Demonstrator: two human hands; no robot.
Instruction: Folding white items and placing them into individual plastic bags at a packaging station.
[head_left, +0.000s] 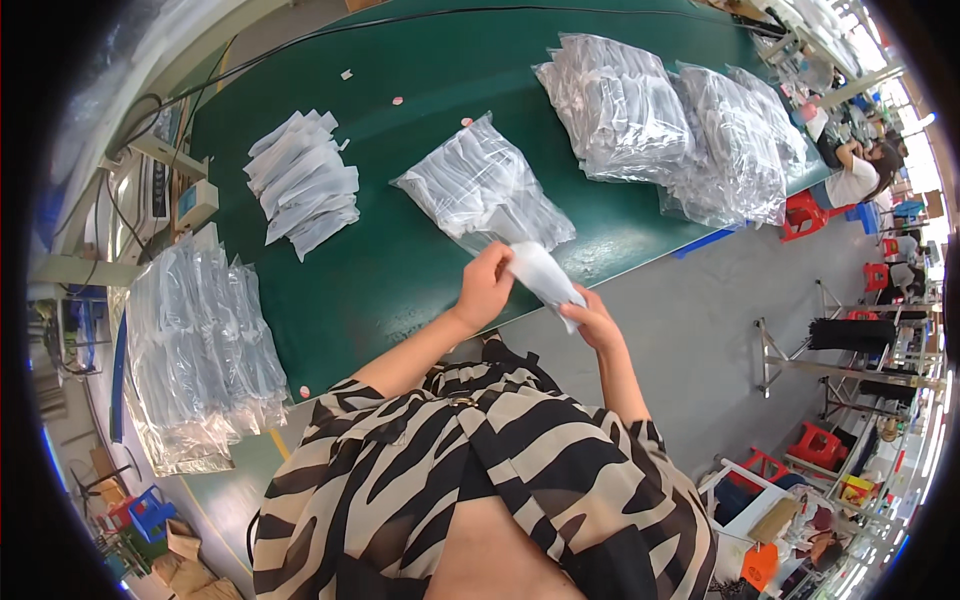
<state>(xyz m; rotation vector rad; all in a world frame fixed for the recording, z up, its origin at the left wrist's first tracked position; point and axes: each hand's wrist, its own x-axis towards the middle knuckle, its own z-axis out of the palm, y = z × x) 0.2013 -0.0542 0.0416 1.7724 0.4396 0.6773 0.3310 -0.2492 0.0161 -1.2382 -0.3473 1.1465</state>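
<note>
Between my two hands is a slim, whitish plastic packet (543, 274), held over the table's near edge. My left hand (486, 285) pinches its upper left end, and my right hand (594, 318) grips its lower right end. Just beyond the packet lies a clear plastic bag (480, 180) filled with similar pale packets; its near end is close to my left hand. To the left, a loose fanned pile of the same packets (303, 180) rests on the green tabletop (400, 60). What the packet contains cannot be made out.
Several full clear bags (620, 110) are heaped at the far right of the table. More bagged packets (200, 340) stand at the left edge, beside a metal frame. A black cable (400, 18) crosses the far side. Red stools (803, 216) and a seated person (862, 180) are at right.
</note>
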